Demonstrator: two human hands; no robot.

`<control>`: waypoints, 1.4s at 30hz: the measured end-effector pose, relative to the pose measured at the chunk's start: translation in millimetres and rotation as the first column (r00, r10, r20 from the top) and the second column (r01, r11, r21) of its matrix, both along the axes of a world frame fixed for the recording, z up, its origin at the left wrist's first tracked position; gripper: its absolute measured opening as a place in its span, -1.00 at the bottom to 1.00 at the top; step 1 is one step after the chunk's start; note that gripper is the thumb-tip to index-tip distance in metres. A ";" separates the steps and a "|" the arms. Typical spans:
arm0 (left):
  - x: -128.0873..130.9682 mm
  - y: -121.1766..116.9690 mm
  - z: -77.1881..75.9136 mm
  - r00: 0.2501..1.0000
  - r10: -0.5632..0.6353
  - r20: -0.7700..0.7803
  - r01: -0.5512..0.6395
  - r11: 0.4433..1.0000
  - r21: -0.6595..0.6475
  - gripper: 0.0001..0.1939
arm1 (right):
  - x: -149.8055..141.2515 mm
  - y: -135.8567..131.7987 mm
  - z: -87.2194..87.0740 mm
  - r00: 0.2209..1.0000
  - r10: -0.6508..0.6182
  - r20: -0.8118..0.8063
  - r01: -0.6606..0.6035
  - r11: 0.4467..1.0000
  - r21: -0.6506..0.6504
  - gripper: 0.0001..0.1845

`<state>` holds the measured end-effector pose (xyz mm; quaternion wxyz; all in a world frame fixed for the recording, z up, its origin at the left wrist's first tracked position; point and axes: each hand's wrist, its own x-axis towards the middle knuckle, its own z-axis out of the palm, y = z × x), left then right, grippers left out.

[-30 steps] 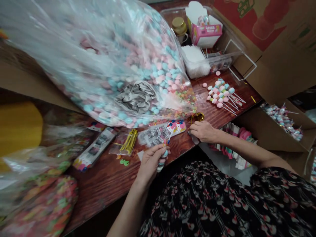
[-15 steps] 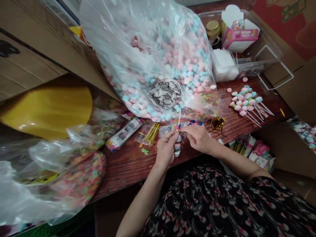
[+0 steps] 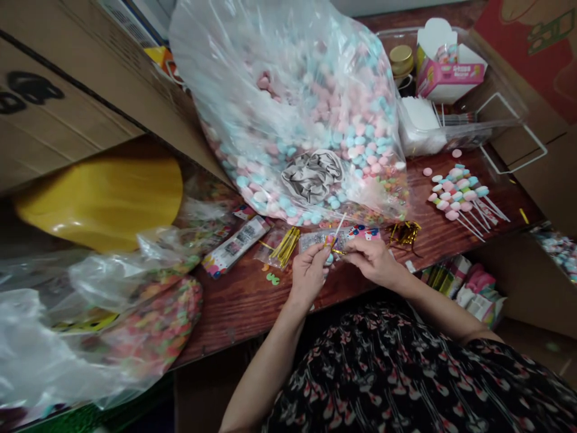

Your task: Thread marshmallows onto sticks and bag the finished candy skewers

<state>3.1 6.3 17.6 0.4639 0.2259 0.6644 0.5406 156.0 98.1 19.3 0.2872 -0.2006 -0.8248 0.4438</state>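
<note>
My left hand (image 3: 310,275) is closed round a wrapped marshmallow skewer (image 3: 330,259), whose white stick points up and away. Most of the sweets are hidden behind my fingers. My right hand (image 3: 375,262) pinches the end of a gold twist tie (image 3: 338,251) at the neck of the wrapper. Under my hands lies a printed clear wrapper (image 3: 311,238). To the left, a small bag holds gold twist ties (image 3: 285,248), with green gummy pieces (image 3: 273,278) beside it. Bare marshmallow skewers (image 3: 460,191) are piled on the right.
A large clear bag of pink, blue and white marshmallows (image 3: 333,108) fills the table's back. Right of it stands a clear bin (image 3: 500,114) with a pink box (image 3: 455,77). Bagged gummies (image 3: 157,319) lie left, below a cardboard box (image 3: 67,78). Loose gold ties (image 3: 404,233) lie near my right hand.
My right hand has drawn slightly away from the left, pulling the gold tie end outward. The skewer has tilted, and its lower sweets are now behind my left hand. The view has shifted a little.
</note>
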 end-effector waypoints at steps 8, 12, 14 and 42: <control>4.5 -6.1 -0.3 0.986 -0.168 -0.024 0.169 0.982 0.081 -0.61 | -4.2 -2.2 2.6 0.997 -0.066 -0.042 0.073 0.977 0.200 -0.81; 4.5 -8.8 -6.7 0.964 -0.184 -0.192 0.212 0.968 0.137 -0.63 | -5.3 0.7 4.5 0.994 -0.035 0.106 -0.012 0.913 0.407 -0.76; 4.1 -8.8 -8.1 0.941 -0.166 -0.295 0.218 0.963 0.155 -0.64 | -4.6 1.4 4.3 0.992 -0.028 0.127 -0.030 0.902 0.431 -0.76; -11.2 11.5 40.6 0.379 -0.816 0.437 0.906 0.423 0.005 -0.87 | 23.1 20.4 32.6 0.772 0.597 0.218 -0.525 0.406 0.748 -0.74</control>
